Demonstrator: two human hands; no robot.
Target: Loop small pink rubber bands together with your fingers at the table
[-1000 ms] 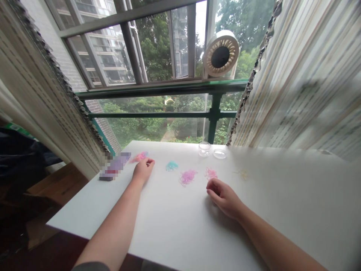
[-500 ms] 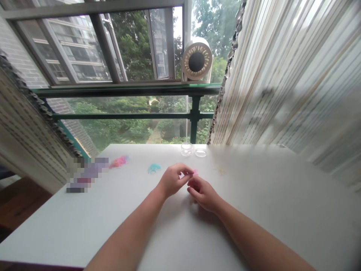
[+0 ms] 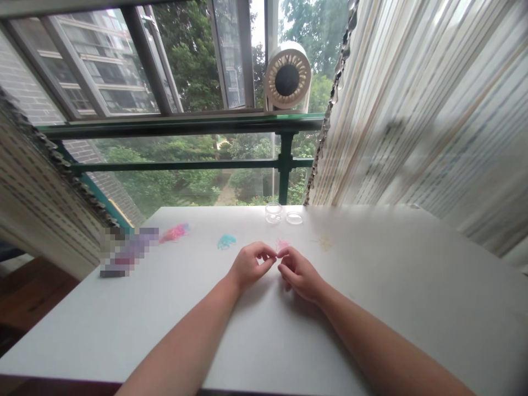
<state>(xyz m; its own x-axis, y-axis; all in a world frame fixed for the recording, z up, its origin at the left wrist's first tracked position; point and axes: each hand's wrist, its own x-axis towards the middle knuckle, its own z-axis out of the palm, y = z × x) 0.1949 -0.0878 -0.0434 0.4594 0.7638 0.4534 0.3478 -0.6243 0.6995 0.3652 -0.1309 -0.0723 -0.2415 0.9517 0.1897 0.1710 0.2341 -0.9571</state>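
Observation:
Above the middle of the white table [image 3: 177, 319], my left hand [image 3: 254, 265] has its thumb and forefinger pinched together; anything between them is too small to make out. My right hand [image 3: 300, 275] faces it with curled fingers, its forefinger tip at the left fingertips. Just beyond the hands lies a small pink pile [image 3: 282, 243]. A turquoise pile [image 3: 226, 241] is to the left and a pale yellow one [image 3: 325, 242] to the right. Behind them stand a clear round container [image 3: 273, 213] and a clear round lid [image 3: 294, 218].
A pink and purple bundle [image 3: 175, 233] lies at the far left, near a blurred-out purplish item [image 3: 130, 253]. Behind the table are a green railing [image 3: 185, 129], a white fan [image 3: 287, 77] and a striped curtain [image 3: 412, 110] at the right.
My left hand has drawn slightly back toward me. The right forefinger has stretched out to the left fingertips, and more of the pink pile shows. The view has tilted slightly.

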